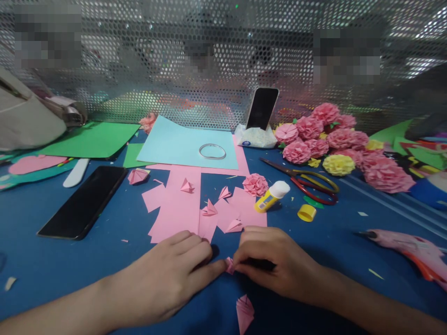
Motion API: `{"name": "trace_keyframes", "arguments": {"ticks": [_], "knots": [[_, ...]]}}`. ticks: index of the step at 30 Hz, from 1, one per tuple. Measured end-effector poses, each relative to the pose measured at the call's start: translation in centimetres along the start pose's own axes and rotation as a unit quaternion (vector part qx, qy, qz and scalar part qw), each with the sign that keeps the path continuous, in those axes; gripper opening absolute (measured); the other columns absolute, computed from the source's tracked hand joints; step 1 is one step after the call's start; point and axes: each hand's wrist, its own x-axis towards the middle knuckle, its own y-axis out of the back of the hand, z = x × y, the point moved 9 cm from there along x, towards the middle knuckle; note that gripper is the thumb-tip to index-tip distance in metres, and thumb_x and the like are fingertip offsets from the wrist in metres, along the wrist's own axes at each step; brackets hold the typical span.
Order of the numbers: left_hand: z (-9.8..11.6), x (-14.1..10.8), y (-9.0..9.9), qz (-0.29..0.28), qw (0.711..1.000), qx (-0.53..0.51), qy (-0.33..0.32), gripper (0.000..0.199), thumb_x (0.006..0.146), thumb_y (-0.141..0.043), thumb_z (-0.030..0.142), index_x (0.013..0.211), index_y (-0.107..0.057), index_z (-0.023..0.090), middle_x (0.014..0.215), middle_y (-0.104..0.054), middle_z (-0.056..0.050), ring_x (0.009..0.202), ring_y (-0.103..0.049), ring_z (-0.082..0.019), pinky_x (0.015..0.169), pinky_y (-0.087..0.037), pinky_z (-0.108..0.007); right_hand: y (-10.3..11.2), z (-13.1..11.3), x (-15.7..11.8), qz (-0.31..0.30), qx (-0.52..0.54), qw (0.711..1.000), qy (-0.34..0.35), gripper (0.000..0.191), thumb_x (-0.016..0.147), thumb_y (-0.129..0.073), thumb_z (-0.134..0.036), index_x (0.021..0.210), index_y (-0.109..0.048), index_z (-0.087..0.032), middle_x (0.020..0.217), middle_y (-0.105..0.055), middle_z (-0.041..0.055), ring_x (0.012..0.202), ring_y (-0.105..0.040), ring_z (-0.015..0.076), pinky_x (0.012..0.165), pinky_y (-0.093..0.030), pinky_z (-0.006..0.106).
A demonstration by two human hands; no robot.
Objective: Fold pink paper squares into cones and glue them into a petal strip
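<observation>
A small folded pink paper piece (229,265) is pinched between my two hands just above the blue table. The thumb of my left hand (174,272) presses its left side, with the other fingers curled in. My right hand (279,263) grips its right side between thumb and forefinger. Nearer me lies another folded pink paper piece (245,312). Beyond my hands are pink paper sheets (181,200) with several folded pieces on them, a pink paper flower (255,184) and an uncapped glue stick (272,196). Its yellow cap (307,212) lies to the right.
Scissors (302,179) and a pink glue gun (407,249) lie on the right, below a heap of paper flowers (317,135). On the left is a black phone (84,202). A light blue sheet (181,144) bears a bracelet (212,151). A perforated metal panel (157,60) stands behind.
</observation>
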Motion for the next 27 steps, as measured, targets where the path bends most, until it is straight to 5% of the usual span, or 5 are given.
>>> {"name": "trace_keyframes", "arguments": {"ticks": [18, 27], "knots": [[-0.12, 0.12, 0.24, 0.007, 1.000, -0.003, 0.002, 0.040, 0.101, -0.032, 0.013, 0.137, -0.049, 0.015, 0.097, -0.054, -0.011, 0.083, -0.050, -0.025, 0.071, -0.045, -0.039, -0.71, -0.25, 0.36, -0.038, -0.034, 0.999, 0.016, 0.012, 0.099, -0.057, -0.027, 0.091, -0.063, -0.020, 0.092, -0.062, 0.0004, 0.083, -0.056, 0.0133, 0.071, -0.038, 0.024], [-0.07, 0.10, 0.39, 0.023, 1.000, 0.013, 0.004, 0.039, 0.101, -0.034, 0.012, 0.136, -0.050, 0.015, 0.100, -0.055, -0.011, 0.084, -0.052, -0.024, 0.072, -0.045, -0.038, -0.30, -0.01, 0.35, -0.006, -0.022, 1.000, -0.010, 0.007, 0.095, -0.059, -0.017, 0.090, -0.063, -0.019, 0.087, -0.063, 0.0016, 0.081, -0.055, 0.0148, 0.068, -0.037, 0.025]]}}
